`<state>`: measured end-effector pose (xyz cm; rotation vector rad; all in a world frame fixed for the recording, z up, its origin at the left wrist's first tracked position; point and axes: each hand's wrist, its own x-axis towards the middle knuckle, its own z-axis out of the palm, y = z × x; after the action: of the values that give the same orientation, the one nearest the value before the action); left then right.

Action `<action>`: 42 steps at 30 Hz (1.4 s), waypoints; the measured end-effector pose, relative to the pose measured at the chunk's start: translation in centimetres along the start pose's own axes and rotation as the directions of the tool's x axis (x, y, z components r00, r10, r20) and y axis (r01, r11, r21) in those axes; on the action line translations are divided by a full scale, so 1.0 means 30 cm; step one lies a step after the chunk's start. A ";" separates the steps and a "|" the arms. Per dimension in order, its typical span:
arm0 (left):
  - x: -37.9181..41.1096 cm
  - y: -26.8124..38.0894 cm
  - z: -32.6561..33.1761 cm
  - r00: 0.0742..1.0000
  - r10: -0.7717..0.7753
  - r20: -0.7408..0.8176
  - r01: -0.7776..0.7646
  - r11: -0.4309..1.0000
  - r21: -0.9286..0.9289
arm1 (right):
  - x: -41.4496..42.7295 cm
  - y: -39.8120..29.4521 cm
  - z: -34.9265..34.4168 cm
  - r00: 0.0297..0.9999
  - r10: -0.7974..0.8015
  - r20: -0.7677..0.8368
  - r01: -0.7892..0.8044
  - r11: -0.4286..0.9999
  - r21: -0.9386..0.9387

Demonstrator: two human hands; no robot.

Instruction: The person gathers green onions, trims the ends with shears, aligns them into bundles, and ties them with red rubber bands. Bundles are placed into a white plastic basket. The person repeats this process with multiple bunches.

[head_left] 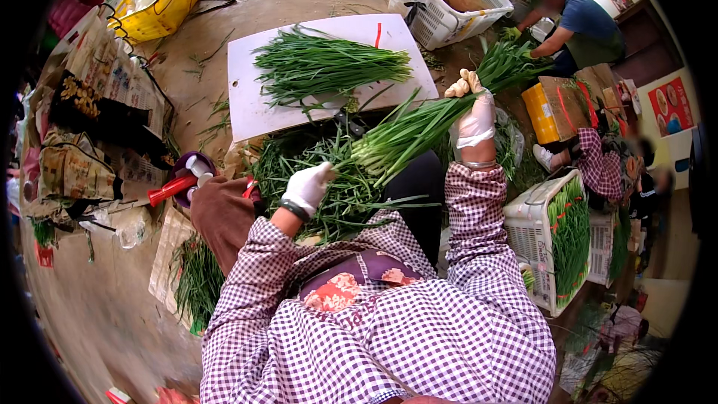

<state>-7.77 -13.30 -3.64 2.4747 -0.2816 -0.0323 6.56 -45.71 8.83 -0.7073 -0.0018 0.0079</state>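
My right hand [474, 106], in a whitish glove, grips a bunch of garlic chives [415, 134] around the leaves. The pale stalk ends point down toward my left hand [307, 186], also gloved, whose fingertips are pinched at a thin stalk beside those ends. Under both hands a heap of loose green leaves [314, 151] covers my lap area. Beyond it, a white board [247, 106] carries another pile of chives [331, 64] and a red strip [378, 35]. A dark-handled tool [349, 123] lies partly hidden at the board's near edge.
A white plastic crate [415, 22] stands behind the board. At right, a co-worker [589, 28] bends over greens, near a box [541, 112] and a crate of tied chives [527, 235]. A purple bucket [210, 164] and a laden rack [106, 123] are left; a yellow basket [162, 5] stands farther back.
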 end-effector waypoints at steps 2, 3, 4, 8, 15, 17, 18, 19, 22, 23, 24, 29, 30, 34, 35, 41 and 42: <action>-0.025 -0.084 0.044 0.979 -0.203 0.010 0.203 0.978 -0.043 | 0.003 -0.042 -0.033 1.000 0.002 0.002 -0.002 1.000 0.015; -0.024 -0.087 0.019 0.985 -0.171 0.018 0.171 0.983 -0.060 | -0.005 -0.047 -0.042 0.999 0.005 -0.045 -0.002 0.998 0.064; -0.022 -0.070 0.016 0.974 -0.205 0.096 0.225 0.924 -0.308 | -0.004 -0.041 -0.047 0.998 0.008 -0.065 -0.005 0.999 0.048; 0.073 0.026 0.103 0.999 0.023 0.026 0.012 0.461 -0.888 | 0.008 0.084 -0.044 0.990 0.094 -0.108 -0.098 0.995 -0.036; 0.098 0.136 0.099 0.969 -0.204 0.141 0.198 0.290 -0.936 | 0.008 0.063 -0.083 0.954 0.299 0.012 -0.299 0.949 0.102; 0.076 0.170 0.095 0.986 -0.098 0.131 0.155 0.309 -0.938 | 0.038 0.006 -0.200 0.967 0.254 0.005 -0.252 0.959 0.126; 0.065 0.156 0.140 0.983 -0.089 0.158 0.175 0.234 -0.956 | 0.046 0.014 -0.197 0.968 0.250 -0.011 -0.248 0.964 0.092; 0.058 0.147 0.186 0.978 -0.087 0.192 0.203 0.150 -0.968 | 0.089 0.000 -0.238 0.944 0.329 0.030 -0.330 0.935 0.131; -0.003 0.059 0.173 0.905 -0.079 0.418 0.356 0.678 -0.643 | 0.084 -0.057 -0.306 0.962 0.271 -0.040 -0.262 0.953 0.153; -0.018 0.042 0.141 0.831 -0.193 0.522 0.423 0.829 -0.366 | 0.066 -0.080 -0.262 0.973 0.208 -0.099 -0.193 0.971 0.142; -0.020 0.032 0.143 0.793 -0.299 0.530 0.532 0.765 -0.364 | 0.059 -0.123 -0.272 0.958 0.247 -0.147 -0.218 0.957 0.189; 0.082 0.188 0.115 0.933 0.161 0.321 0.355 -0.273 -0.894 | 0.083 0.010 -0.417 0.940 0.269 -0.209 -0.292 0.953 -0.083; 0.079 0.206 0.073 0.899 0.273 0.343 0.416 -0.287 -0.863 | 0.069 0.069 -0.412 0.940 0.258 -0.225 -0.281 0.957 -0.077; 0.062 0.237 0.039 0.863 0.351 0.364 0.460 -0.244 -0.854 | 0.158 -0.078 -0.731 0.812 0.554 -0.184 -0.449 0.794 0.410; 0.053 0.246 0.020 0.872 0.343 0.350 0.445 -0.257 -0.858 | 0.173 -0.123 -0.810 0.793 0.568 -0.218 -0.418 0.769 0.483; 0.031 0.182 0.038 0.854 0.362 0.374 0.468 -0.217 -0.857 | 0.138 -0.003 -0.772 0.588 0.784 0.198 -0.628 0.288 0.723; 0.031 0.181 0.036 0.867 0.334 0.369 0.443 -0.179 -0.878 | 0.117 -0.018 -0.731 0.663 0.744 0.077 -0.590 0.457 0.666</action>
<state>-8.00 -18.34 -1.19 0.6469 -0.1894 -0.7139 10.16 -60.35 -7.51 0.0537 0.5022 0.6889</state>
